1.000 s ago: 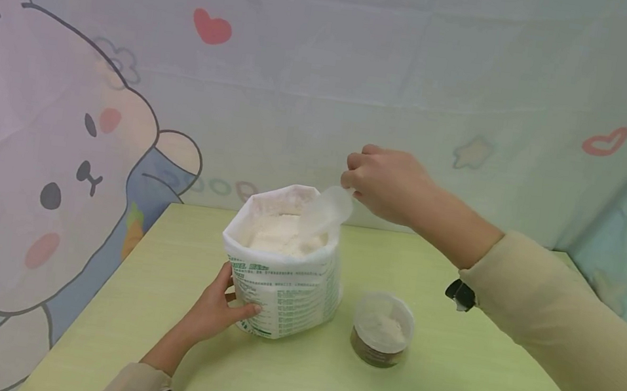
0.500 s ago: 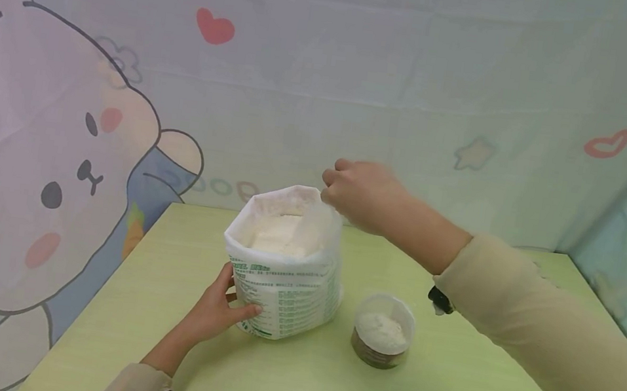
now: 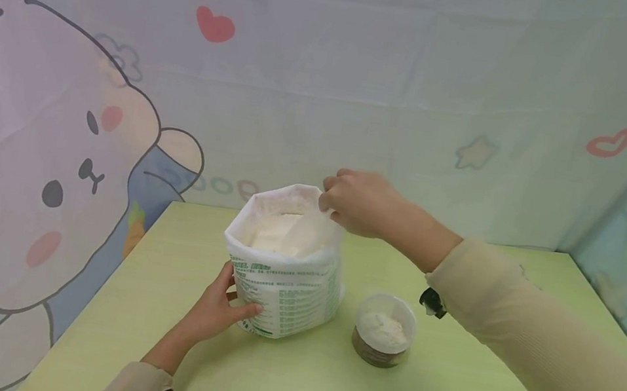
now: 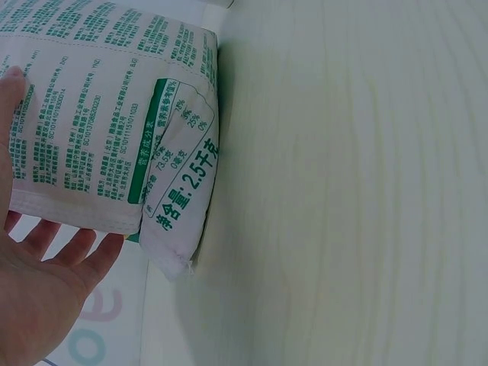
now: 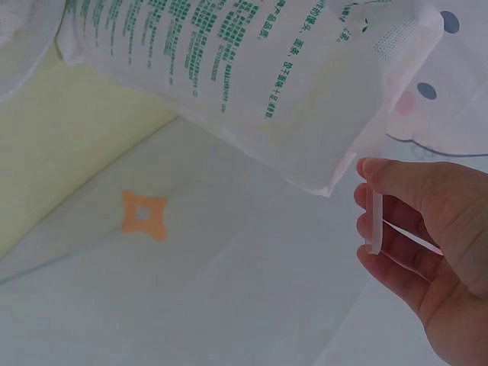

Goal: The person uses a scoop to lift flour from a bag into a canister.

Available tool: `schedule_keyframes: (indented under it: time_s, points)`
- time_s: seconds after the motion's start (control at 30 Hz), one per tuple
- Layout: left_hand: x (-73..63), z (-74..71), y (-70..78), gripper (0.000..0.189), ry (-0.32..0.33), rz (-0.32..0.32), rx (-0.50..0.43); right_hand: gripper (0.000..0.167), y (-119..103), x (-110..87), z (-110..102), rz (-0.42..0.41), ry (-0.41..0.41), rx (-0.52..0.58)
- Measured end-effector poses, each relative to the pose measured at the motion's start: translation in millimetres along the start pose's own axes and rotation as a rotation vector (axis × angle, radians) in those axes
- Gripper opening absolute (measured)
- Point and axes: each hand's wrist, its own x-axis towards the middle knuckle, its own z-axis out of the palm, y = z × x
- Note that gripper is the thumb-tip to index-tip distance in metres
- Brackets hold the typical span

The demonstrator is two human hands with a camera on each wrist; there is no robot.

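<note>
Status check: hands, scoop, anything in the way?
Left hand gripping flour bag. Right hand holding scoop, which reaches into bag's mouth. Open tub beside bag, not in the way.

Left hand [image 4: 46,301] at lower left holds white bag [image 4: 84,122], thumb on the printed face, fingers reaching behind its edge. Bag carries green Chinese print, "2.5千克" on the folded end panel. Pale wood-grain table [image 4: 343,191] fills the right; pale backdrop [image 4: 128,328] with teal and pink lettering shows near the fingers.
</note>
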Motion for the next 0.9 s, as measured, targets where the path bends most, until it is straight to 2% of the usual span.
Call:
schedule_keyframes:
  time_s: [0.1,0.2,0.47,0.67,0.9]
  points:
    - [1.1,-0.6,-4.2,0.081,0.003,-0.009,0.012,0.017,0.1,1.1,3.2,-0.01,0.021,0.03]
    - [0.7,-0.8,-1.4,0.081,0.004,-0.008,0.013,0.017,-0.3,2.5,4.7,-0.01,0.031,0.053]
    - [-5.1,-1.7,23.7,0.079,-0.013,-0.009,0.008,0.015,1.0,5.1,8.3,0.026,0.027,0.103]
    - [-5.4,-1.6,24.5,0.079,-0.011,-0.022,0.003,0.019,-3.2,9.1,12.5,0.038,0.031,0.137]
    - [-4.8,-1.6,22.5,0.079,-0.011,-0.019,0.001,0.017,-7.3,13.6,14.6,0.05,0.043,0.145]
